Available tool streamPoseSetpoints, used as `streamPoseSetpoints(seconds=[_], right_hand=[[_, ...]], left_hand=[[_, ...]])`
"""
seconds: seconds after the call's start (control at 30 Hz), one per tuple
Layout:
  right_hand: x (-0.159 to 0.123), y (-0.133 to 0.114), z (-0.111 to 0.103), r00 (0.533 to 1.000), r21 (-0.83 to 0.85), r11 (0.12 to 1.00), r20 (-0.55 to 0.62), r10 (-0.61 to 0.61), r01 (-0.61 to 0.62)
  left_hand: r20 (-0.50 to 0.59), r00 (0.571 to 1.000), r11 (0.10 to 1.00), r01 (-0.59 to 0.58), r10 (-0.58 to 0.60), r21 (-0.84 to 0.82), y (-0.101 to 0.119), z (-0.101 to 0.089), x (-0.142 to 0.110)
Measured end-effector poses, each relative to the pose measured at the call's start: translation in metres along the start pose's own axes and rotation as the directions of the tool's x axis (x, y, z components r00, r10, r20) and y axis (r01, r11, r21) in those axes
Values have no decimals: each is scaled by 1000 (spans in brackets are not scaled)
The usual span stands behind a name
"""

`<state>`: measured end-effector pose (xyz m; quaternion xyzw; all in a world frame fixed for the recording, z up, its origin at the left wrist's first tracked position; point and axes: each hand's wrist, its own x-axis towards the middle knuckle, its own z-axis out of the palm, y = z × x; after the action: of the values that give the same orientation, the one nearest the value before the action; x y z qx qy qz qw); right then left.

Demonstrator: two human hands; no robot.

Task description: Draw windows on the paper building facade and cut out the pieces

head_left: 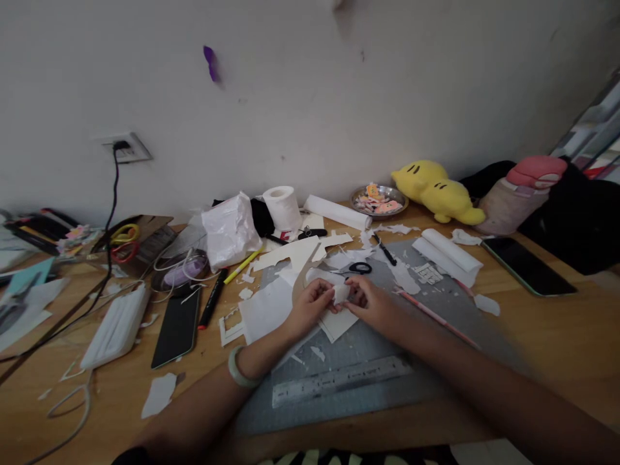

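Note:
Both of my hands meet over the grey cutting mat (271, 416), with a small white paper piece (341, 294) between them. My left hand (314, 302) pinches its left side, thumb and fingers closed. On the other side, my right hand (371, 303) grips its right edge with bent fingers. Beneath the hands lies a cream card (336, 328), partly covered. Just behind them are dark-handled scissors (360, 267), with their blades hidden among paper scraps. A clear ruler (339, 380) rests on the mat nearer to me.
Phones (527, 266) lie at both sides. A toilet roll (281, 208), a metal bowl of cut-outs (379, 201) and a yellow plush toy (438, 192) stand along the wall. A red-capped marker (212, 299), a white power strip (116, 327) and cables are at left. Paper scraps litter the mat.

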<state>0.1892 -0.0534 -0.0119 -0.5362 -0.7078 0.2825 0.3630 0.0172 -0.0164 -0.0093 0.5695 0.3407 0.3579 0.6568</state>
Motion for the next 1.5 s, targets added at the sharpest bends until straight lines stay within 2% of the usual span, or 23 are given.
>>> streamPoseSetpoints(seconds=[0.17, 0.33, 0.43, 0.63, 0.7, 0.8, 0.9, 0.97, 1.07, 1.13, 1.27, 1.5], right_hand=[[-1, -6, -5, 998, -90, 995, -25, -53, 51], [3, -15, -17, 993, -311, 943, 17, -119, 119], [8, -11, -32, 997, -435, 897, 5, -79, 73], [16, 6, -72, 994, -615, 783, -103, 31, -88], [17, 10, -78, 994, -648, 755, -95, 46, -97], [16, 12, -76, 997, -671, 738, -62, 38, -70], [15, 7, -64, 999, -671, 741, -32, -6, -18], [13, 2, -55, 997, -624, 779, -14, -81, 55], [8, -7, -41, 977, -450, 872, 9, -212, 193], [4, -12, -32, 972, -340, 912, 39, -231, 230], [-2, -17, -20, 981, -260, 947, 96, -170, 190], [-1, -12, -17, 989, -207, 968, 79, -129, 143]], left_hand=[[17, 1000, 1000, 11, -11, -3, -1, 1, 1], [-63, 997, 999, 35, -35, 6, -3, 0, 3], [-93, 995, 999, 46, -45, 10, -4, -1, 3], [-131, 990, 998, 61, -59, 13, -2, 0, 2], [-131, 989, 998, 66, -63, 14, -1, 0, 2], [-129, 990, 998, 62, -60, 17, -1, 1, 1], [-122, 991, 998, 52, -49, 22, -1, 1, 0], [-122, 992, 999, 44, -40, 28, -2, 1, -1], [-123, 992, 999, 31, -27, 36, -5, 1, 0], [-115, 993, 999, 25, -21, 40, -6, 1, 0], [-84, 996, 999, 13, -9, 50, -4, 2, -1], [-16, 1000, 993, -22, 24, 117, 2, 5, -4]])
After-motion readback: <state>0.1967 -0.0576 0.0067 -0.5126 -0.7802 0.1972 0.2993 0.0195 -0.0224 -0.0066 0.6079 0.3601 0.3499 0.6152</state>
